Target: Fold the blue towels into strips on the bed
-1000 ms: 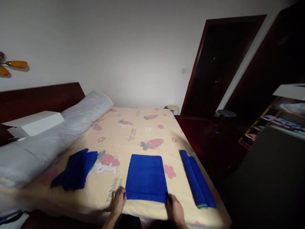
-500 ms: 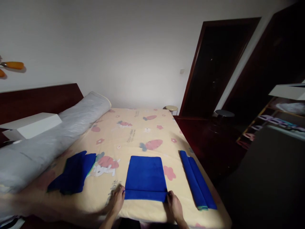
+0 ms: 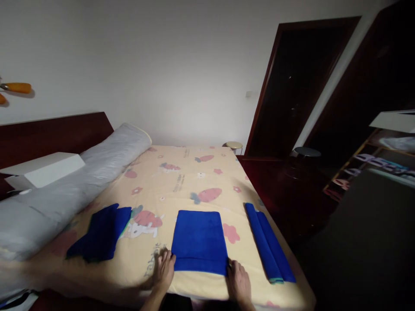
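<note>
A blue towel (image 3: 199,239) lies flat on the bed in front of me, its near edge turned over in a narrow fold. My left hand (image 3: 164,271) pinches the towel's near left corner. At the near right corner my right hand (image 3: 239,283) grips the same folded edge. A loosely folded pile of blue towels (image 3: 99,233) sits to the left. To the right, near the bed's edge, lies a long, narrowly folded blue towel (image 3: 269,242).
The bed has a cream sheet (image 3: 181,181) printed with carrots and rabbits. A grey bolster (image 3: 71,185) lies along the dark headboard on the left, with a white box (image 3: 42,168) on it. A dark doorway (image 3: 292,90), stools and a shelf stand to the right.
Both hands have stayed at the towel's near corners. The narrow fold along the near edge has grown a little wider, and the left hand has shifted slightly right.
</note>
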Motion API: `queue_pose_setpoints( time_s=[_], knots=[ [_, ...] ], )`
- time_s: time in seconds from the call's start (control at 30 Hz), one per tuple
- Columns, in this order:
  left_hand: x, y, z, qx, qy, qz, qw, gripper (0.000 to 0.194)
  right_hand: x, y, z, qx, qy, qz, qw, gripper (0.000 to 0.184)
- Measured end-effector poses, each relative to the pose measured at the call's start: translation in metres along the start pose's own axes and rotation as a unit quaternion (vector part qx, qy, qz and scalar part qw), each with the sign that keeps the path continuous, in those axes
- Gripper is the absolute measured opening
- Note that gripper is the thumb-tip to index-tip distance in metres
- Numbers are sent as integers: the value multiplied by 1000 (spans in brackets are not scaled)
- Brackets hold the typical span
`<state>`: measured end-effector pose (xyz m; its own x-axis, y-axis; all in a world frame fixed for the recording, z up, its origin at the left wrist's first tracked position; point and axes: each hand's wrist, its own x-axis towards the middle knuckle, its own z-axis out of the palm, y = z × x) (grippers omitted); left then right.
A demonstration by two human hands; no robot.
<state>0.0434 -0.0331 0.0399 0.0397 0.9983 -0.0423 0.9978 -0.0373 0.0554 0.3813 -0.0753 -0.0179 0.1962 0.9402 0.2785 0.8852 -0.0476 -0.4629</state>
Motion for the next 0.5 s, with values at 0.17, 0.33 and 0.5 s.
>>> queue_pose_setpoints(
  time_s=[0.17,0.33,0.5],
  knots=[
    [0,49,2,-9,-11,-20,1000,49,-3,-1,6,-27,16,-2,999,26],
    [-10,105,18,-56,-60,53,995,48,2,0,4,-42,34,-7,998,29],
    [-14,113,28,-74,-84,47,993,50,4,-29,13,-34,35,-63,997,34]
  ],
)
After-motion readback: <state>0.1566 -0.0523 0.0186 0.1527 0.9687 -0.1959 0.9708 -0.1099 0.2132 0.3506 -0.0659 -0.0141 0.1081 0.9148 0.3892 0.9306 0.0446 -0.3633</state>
